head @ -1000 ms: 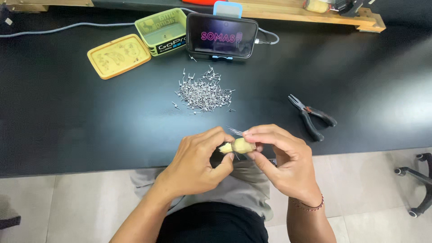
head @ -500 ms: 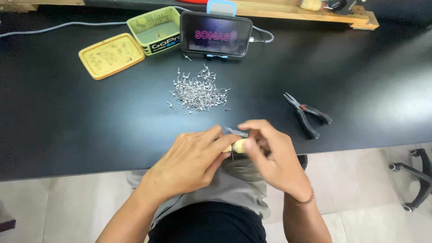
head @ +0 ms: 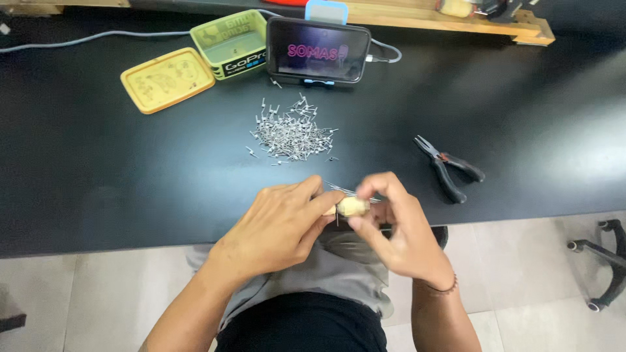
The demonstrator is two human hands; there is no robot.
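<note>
Risk, dropping: the small yellowish piece (head: 353,206) is held right at the table's near edge (head: 521,212), partly over the lap. A slip of the fingertips would likely send it to the tiled floor (head: 521,287) rather than back onto the black table.
Risk, pricking: thin metal pins (head: 344,191) stick out of the piece toward the table. Judging by how close the fingers sit, a hard squeeze could push a point into a fingertip.
Risk, scatter: the pile of small metal pins (head: 290,132) lies loose on the table, near but clear of both hands. A forward sweep of a wrist could spread it.
Risk, pliers: black-handled pliers (head: 448,166) lie near the right hand, apart from it, not far from the table edge; a nudge could move them off.
Left hand (head: 280,225): closed in a pinch, thumb and forefinger tips on the left end of the yellowish piece.
Right hand (head: 398,228): closed in a pinch on the right end of the same piece; the other fingers curl under, and what they touch cannot be seen.
Piece versus grip: held between the two hands' fingertips, in the air, not touching the table, middle part showing.
Behind: open green tin (head: 229,40), its yellow lid (head: 167,78) beside it, phone on a stand (head: 319,51), all well apart from the hands.
</note>
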